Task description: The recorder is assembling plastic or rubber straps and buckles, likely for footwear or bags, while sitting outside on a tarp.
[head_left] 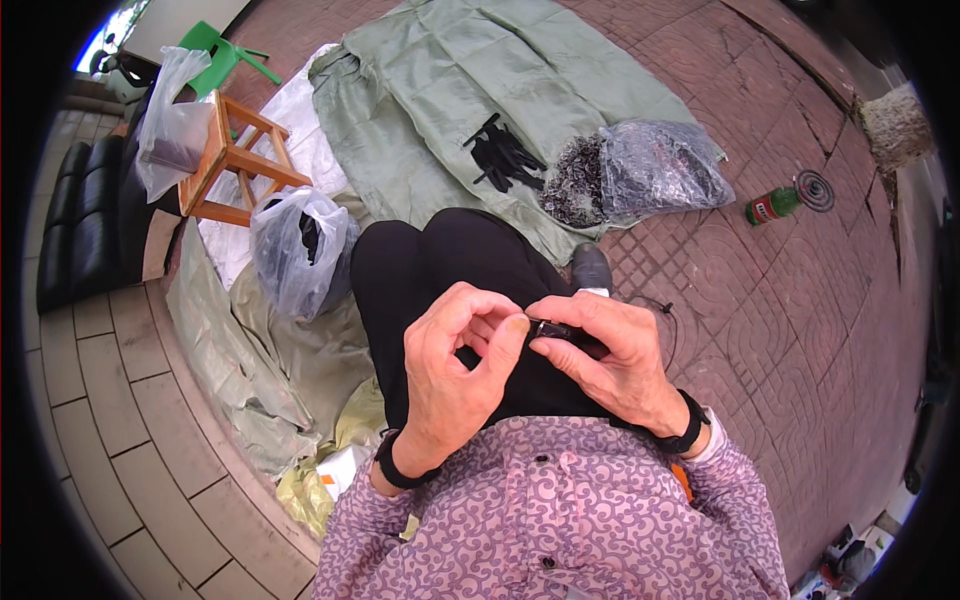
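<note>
Above my dark-trousered lap, my two hands meet fingertip to fingertip. My right hand (612, 352) is closed, pinching a small black part (553, 331) between thumb and fingers; part of it is hidden by the fingers. My left hand (458, 360) is closed in a pinch at the part's left end, and what sits between its thumb and fingertip is too small to make out. Beyond my knees lie a heap of long black strips (503, 156) and a pile of small black and shiny pieces (574, 183) on a grey-green sheet (440, 90).
A clear plastic bag (668, 168) of dark pieces adjoins the pile. To the right, a green bottle (772, 206) bears a dark spiral coil (814, 191). On the left are a wooden stool (240, 160), a whitish plastic bag (290, 265), a green chair (212, 60) and a black padded seat (85, 220).
</note>
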`<action>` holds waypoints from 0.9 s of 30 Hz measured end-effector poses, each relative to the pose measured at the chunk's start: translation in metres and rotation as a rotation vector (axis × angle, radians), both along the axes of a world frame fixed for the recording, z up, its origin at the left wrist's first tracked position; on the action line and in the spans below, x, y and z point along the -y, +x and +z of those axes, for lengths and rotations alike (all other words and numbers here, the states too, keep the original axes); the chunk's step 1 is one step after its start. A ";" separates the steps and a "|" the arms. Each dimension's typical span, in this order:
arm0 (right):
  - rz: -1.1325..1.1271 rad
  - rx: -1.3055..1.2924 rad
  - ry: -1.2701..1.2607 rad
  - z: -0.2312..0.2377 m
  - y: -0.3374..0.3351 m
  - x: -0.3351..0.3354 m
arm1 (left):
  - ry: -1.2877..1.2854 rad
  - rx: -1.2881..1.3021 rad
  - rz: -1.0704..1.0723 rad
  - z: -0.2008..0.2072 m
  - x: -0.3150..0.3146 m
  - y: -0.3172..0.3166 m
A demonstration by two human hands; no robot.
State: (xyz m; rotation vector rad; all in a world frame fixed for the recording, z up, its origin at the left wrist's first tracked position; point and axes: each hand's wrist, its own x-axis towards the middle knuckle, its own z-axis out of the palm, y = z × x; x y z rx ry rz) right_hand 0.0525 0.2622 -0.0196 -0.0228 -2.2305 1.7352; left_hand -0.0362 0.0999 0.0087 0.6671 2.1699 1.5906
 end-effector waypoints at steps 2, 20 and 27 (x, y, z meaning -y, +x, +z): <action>-0.014 -0.036 0.058 -0.004 0.000 0.001 | -0.028 -0.106 0.001 0.003 -0.002 0.000; -0.001 -0.052 0.032 0.004 0.021 0.001 | 0.026 -0.239 -0.006 0.006 0.009 0.020; 0.114 -0.100 -0.026 0.002 0.029 0.007 | -0.080 -0.014 -0.270 0.010 0.016 0.024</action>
